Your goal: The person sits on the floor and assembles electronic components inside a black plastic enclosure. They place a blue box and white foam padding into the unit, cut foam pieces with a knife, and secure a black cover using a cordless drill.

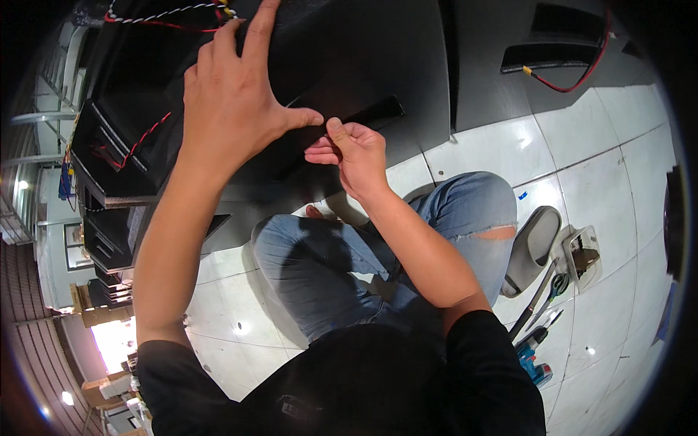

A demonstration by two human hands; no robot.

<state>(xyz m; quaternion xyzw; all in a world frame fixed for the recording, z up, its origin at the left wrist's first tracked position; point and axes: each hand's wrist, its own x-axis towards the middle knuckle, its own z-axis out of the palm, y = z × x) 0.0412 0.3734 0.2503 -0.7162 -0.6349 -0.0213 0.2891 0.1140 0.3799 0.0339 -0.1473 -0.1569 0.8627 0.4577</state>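
Observation:
A large black cabinet-like panel (407, 58) stands in front of me. My left hand (233, 102) lies across it with the fingers spread and the thumb stretched toward my other hand. My right hand (356, 156) is just below and to the right, its thumb and fingers brought together close to the left thumb. What its fingertips hold, if anything, is too small or hidden to name. Beside the right fingers a dark elongated slot or strip (385, 110) shows on the panel. Twisted red, black and white wires (171, 13) run above my left hand.
Another black panel has a red wire with a yellow connector (528, 71). On the tiled floor at right are a grey slipper (534, 247), a small open container (584, 258), scissors (558, 285) and a blue power drill (534, 356). Black box parts with wires (120, 156) stand at left.

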